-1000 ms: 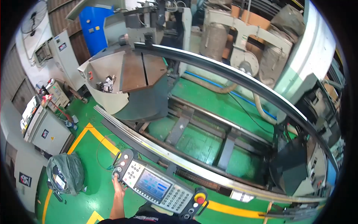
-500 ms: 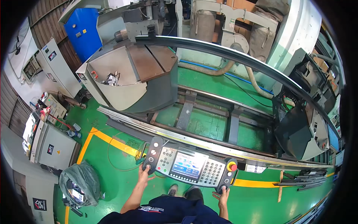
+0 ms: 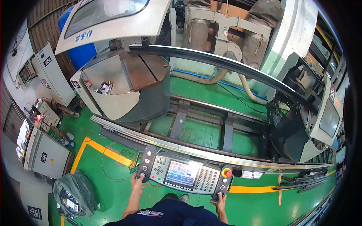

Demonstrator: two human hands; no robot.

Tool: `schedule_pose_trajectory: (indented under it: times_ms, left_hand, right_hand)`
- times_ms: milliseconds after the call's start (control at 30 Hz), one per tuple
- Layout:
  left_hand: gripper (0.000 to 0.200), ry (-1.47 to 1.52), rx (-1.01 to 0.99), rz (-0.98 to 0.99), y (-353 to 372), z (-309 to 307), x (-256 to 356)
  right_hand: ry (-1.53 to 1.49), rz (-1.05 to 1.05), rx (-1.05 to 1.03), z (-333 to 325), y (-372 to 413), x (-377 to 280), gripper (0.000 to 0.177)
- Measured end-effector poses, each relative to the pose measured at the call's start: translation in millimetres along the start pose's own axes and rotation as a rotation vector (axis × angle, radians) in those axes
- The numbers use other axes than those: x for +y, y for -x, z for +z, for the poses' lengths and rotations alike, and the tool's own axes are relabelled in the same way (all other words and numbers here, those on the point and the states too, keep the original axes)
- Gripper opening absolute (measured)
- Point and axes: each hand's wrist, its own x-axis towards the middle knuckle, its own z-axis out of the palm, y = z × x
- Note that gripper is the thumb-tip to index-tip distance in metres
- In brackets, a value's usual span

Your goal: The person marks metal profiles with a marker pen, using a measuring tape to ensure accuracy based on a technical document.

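Observation:
A wide control panel [image 3: 184,175] with a lit screen [image 3: 182,174], rows of round keys and a red emergency stop button [image 3: 226,172] is in front of my body. My left hand [image 3: 137,185] is at its lower left corner, thumb pressed on a round button [image 3: 142,176], fingers curled under the edge. At the lower right corner, my right hand [image 3: 219,203] has its thumb on another round button [image 3: 220,195]. Its fingers bend beneath the panel and are partly hidden.
Behind the panel stands a long double-headed saw machine with a rail [image 3: 211,145], a windowed left hood [image 3: 109,20] and a smaller right hood [image 3: 327,116]. A bagged bin [image 3: 75,194] is on the left floor. Metal profiles [image 3: 303,180] lie at right.
Both windowed hoods of the machine have swung down into view, over its left and right heads. My view has shifted slightly; both thumbs stay on their buttons.

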Motion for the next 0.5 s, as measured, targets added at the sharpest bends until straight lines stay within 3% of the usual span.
schedule_pose_trajectory:
  times_ms: [200,500]
  left_hand:
    - [0.052,-0.099,0.164,0.163,3,-7,0]
    - [0.046,-0.042,0.196,0.139,9,0,19]
  right_hand:
    - [0.064,-0.035,0.08,4,-6,15,0.065]
    - [0.115,0.088,0.053,0,-4,2,0.069]
